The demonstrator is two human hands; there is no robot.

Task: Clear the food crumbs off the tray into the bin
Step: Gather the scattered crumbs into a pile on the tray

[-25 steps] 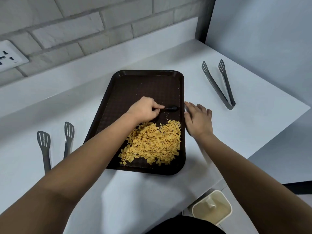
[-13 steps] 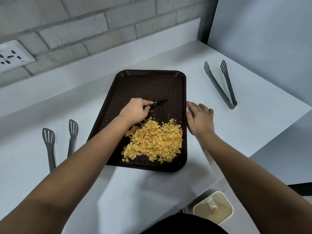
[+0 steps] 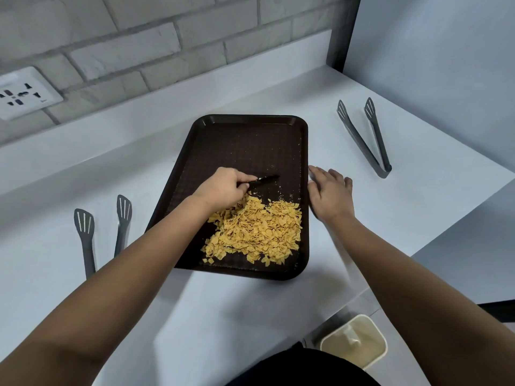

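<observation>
Black utensil in our left hand (image 3: 223, 188), right hand (image 3: 330, 195) braced at the tray edge.

We curl our left hand around a slim black utensil (image 3: 264, 180) whose tip rests on the bare tray floor just beyond the crumbs; our right hand lies flat, fingers spread, on the desk (image 3: 418, 218) against the right rim of the dark tray (image 3: 245, 121). The yellow crumbs (image 3: 259, 229) are heaped in the near right part of the tray, touching its right wall. The bin (image 3: 355, 341) stands on the floor below the desk's near edge, well apart from the tray. We judge the risks to be flakes flicked over the low rim by a fast sweep, and light flakes missing the small bin opening when the tray is tipped. Two tongs (image 3: 365, 137) (image 3: 103, 232) lie clear.
</observation>
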